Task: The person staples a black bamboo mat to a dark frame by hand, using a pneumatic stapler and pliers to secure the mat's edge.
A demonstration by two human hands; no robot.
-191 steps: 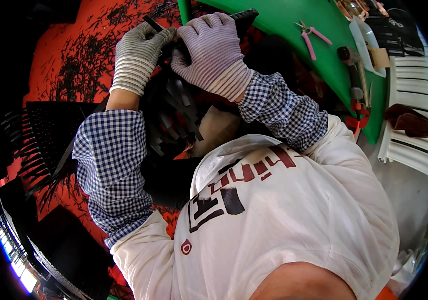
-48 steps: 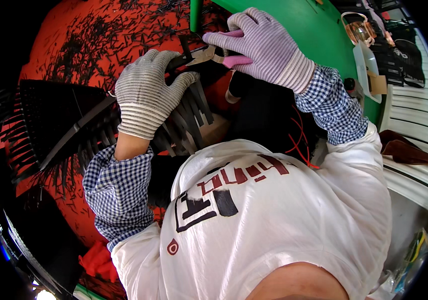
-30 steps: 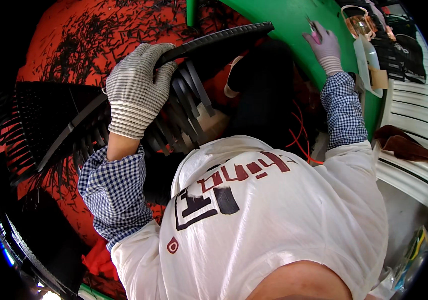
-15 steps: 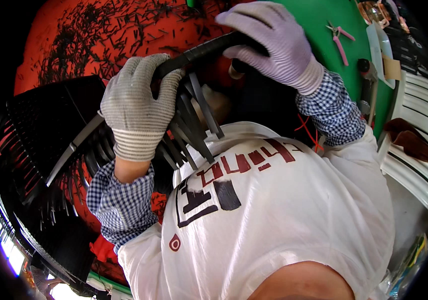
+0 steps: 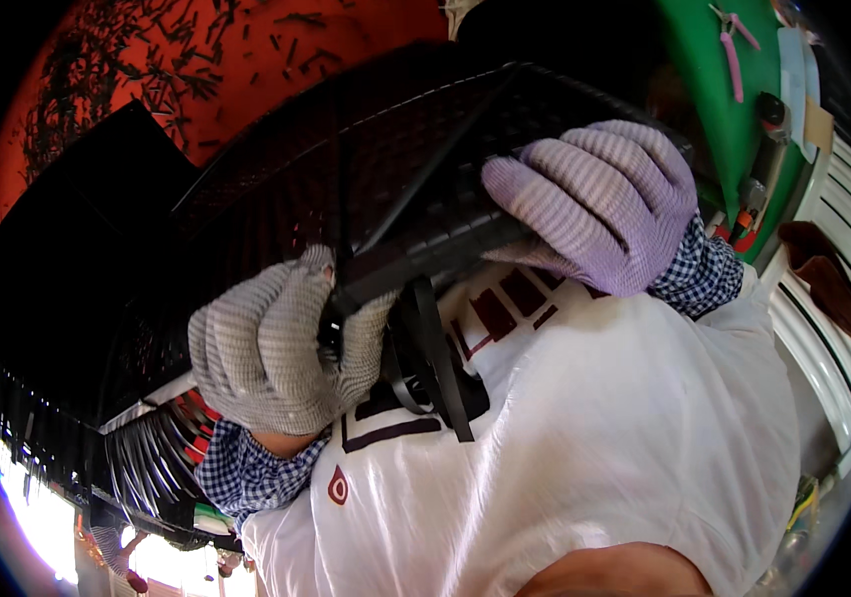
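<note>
A large black woven panel with a thick wrapped edge is tilted up in front of my chest. My left hand, in a grey striped knit glove, pinches the near end of this edge between thumb and fingers. Farther along the same edge, my right hand, in a pale purple glove, has its fingers over the top; its thumb is mostly hidden below. Loose flat black strips hang from the edge between my hands, against my white shirt. At the lower left, a fringe of black strips sticks out.
Short black offcuts lie scattered over a red surface at the far left. On a green surface at the right are pink-handled pliers and a long tool with a black end. White slatted panels stand at the right.
The woven panel has swung up and now covers much of the red surface. Both hands have come down closer to my body, and the right hand's spread fingers have closed over the edge.
</note>
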